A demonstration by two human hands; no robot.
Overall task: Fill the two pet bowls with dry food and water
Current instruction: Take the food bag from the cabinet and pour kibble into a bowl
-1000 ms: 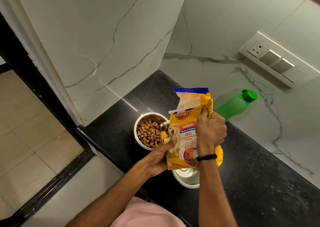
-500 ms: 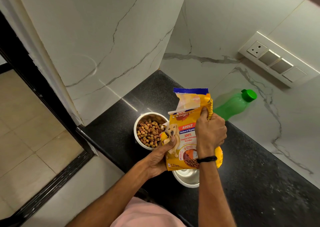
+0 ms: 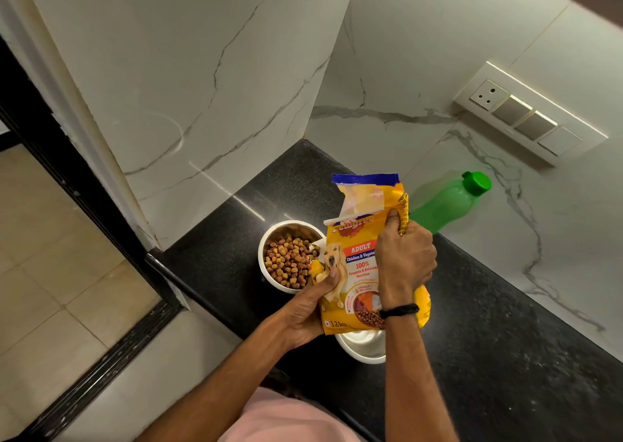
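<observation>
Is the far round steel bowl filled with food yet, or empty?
Filled: brown dry kibble covers the bottom of the round steel bowl, its level below the rim.

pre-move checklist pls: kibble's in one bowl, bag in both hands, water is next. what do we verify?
1. Kibble bowl filled: ok, kibble covers its bottom.
2. Bag upright, nothing spilling: ok. Left hand grips its lower edge and right hand grips its upper side.
3. Second bowl empty and ready: cannot tell, the bag hides most of it.
4. Green bottle within sight on the counter: ok, behind the bag by the wall.
5. Cap off: not ok, it is on the bottle.
6. A hand free for the bottle: not ok, both hold the bag.
</observation>
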